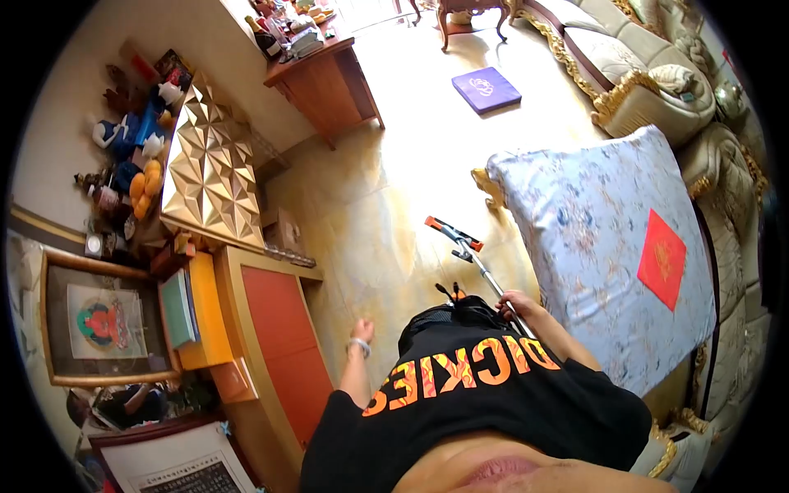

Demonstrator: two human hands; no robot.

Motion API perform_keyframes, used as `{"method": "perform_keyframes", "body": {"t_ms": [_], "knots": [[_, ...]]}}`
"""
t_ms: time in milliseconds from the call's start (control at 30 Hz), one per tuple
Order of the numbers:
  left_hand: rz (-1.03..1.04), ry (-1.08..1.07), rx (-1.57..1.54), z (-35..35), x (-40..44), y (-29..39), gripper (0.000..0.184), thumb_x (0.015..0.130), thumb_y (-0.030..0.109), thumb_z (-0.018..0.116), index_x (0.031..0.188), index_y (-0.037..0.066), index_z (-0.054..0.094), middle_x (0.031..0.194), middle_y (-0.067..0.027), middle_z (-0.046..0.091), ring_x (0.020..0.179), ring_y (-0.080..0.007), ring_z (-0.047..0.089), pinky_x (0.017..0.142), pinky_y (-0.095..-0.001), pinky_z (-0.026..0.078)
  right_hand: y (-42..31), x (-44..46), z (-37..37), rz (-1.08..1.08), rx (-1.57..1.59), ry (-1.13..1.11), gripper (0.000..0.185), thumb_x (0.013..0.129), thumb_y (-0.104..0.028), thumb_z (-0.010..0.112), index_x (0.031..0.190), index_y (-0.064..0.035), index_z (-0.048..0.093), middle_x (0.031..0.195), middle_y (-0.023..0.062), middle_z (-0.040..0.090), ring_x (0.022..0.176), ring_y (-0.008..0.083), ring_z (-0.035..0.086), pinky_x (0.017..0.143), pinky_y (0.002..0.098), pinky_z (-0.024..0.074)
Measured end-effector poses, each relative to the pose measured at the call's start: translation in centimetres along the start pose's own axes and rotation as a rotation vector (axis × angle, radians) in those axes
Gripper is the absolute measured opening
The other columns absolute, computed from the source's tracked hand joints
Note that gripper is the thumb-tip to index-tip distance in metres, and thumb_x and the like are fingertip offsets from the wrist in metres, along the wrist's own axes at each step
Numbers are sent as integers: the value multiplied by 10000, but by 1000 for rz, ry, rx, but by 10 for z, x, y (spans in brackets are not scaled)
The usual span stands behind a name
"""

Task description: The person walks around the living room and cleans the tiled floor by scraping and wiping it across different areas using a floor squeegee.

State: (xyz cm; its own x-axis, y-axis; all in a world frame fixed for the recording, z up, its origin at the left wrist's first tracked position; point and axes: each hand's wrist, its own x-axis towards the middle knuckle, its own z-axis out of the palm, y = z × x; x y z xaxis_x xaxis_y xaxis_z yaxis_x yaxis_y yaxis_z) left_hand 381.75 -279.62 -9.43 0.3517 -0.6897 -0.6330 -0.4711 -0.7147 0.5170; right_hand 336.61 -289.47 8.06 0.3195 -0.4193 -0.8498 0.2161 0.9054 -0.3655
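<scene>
Silver pole in the right fingers, its orange-edged head ahead of them

Closed around the pole (491,280), the fingers of the right hand (518,306) wrap it near the front of the black shirt (460,386). The left hand (362,332) hangs away from the pole with fingers seemingly curled; how tightly they are bent, I cannot tell. A pale band (358,345) circles the wrist just behind them.

Forward and a little left of the right fingers, the pole runs down to the flat mop head (454,234), set at a slant over the shiny tiled floor (353,214); whether it touches the tiles is unclear. Just right of those fingers spreads a table under a blue floral cloth (575,189), a red square (662,260) lying on it. Beyond the table, a gilt-trimmed sofa (604,53) stands farther out.

Left of the left fingers is a cabinet with orange doors (283,353); ahead of it stands a gold faceted panel (209,177). Well ahead of both hands, a purple square (486,89) lies on the floor, with a wooden desk (329,94) to its left.
</scene>
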Motion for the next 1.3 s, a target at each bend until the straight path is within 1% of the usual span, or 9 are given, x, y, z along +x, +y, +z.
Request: {"method": "perform_keyframes", "body": {"t_ms": [367,600,633,667,767,867,1000,1133,1300], "knots": [[-647,-165,-226,-27,24,37,209,723,191,439,855,56,528,700,-109,573,613,-219,556,529,-332,432,-250,121,57,-84,-130,33,47,695,-24,435,728,-28,402,608,73,434,395,101,372,315,214,328],[-310,58,-107,-79,288,206,212,703,163,427,833,40,541,727,-128,581,656,-243,559,572,-354,441,-379,179,97,-97,-122,22,31,703,-24,434,729,-31,418,621,86,467,437,121,426,332,224,346],[-249,157,75,-96,307,270,283,711,189,416,923,55,547,890,-146,584,841,-267,553,724,-360,427,-395,187,100,-90,-106,21,34,702,-24,435,731,-31,416,630,90,472,436,121,425,334,223,349],[-111,105,-102,-93,381,270,65,743,120,425,762,67,458,553,-50,488,444,-147,461,370,-288,351,-411,197,100,-89,-92,18,38,702,-24,435,733,-31,415,639,94,476,434,120,423,335,222,352],[32,116,-266,-110,446,412,328,730,263,447,981,72,535,933,-148,575,881,-261,547,768,-336,419,-469,234,96,-51,-73,36,40,700,-23,436,733,-29,413,658,106,488,433,119,421,339,219,358],[95,46,-297,-124,448,543,343,731,278,455,1000,77,524,921,-135,581,852,-246,561,758,-329,424,-529,275,80,-33,-109,11,25,699,-24,437,721,-26,425,639,105,498,431,119,424,341,219,364],[76,34,-67,-101,482,594,352,727,279,453,1012,84,522,952,-126,575,881,-252,552,784,-331,412,-623,309,70,0,-99,13,28,718,-19,412,726,-26,439,613,81,486,430,112,421,339,205,356],[-276,-85,-22,-64,510,575,320,711,234,446,981,96,548,1029,-140,537,987,-270,493,822,-336,393,-736,336,59,20,-220,10,30,717,-33,415,744,-27,426,614,67,483,425,107,414,336,206,355],[-556,-45,-208,-36,500,560,285,696,185,446,919,43,555,837,-124,599,742,-229,587,687,-324,444,-847,375,62,16,-307,19,54,717,-40,415,769,-34,400,608,69,476,412,100,398,330,212,352]]}}
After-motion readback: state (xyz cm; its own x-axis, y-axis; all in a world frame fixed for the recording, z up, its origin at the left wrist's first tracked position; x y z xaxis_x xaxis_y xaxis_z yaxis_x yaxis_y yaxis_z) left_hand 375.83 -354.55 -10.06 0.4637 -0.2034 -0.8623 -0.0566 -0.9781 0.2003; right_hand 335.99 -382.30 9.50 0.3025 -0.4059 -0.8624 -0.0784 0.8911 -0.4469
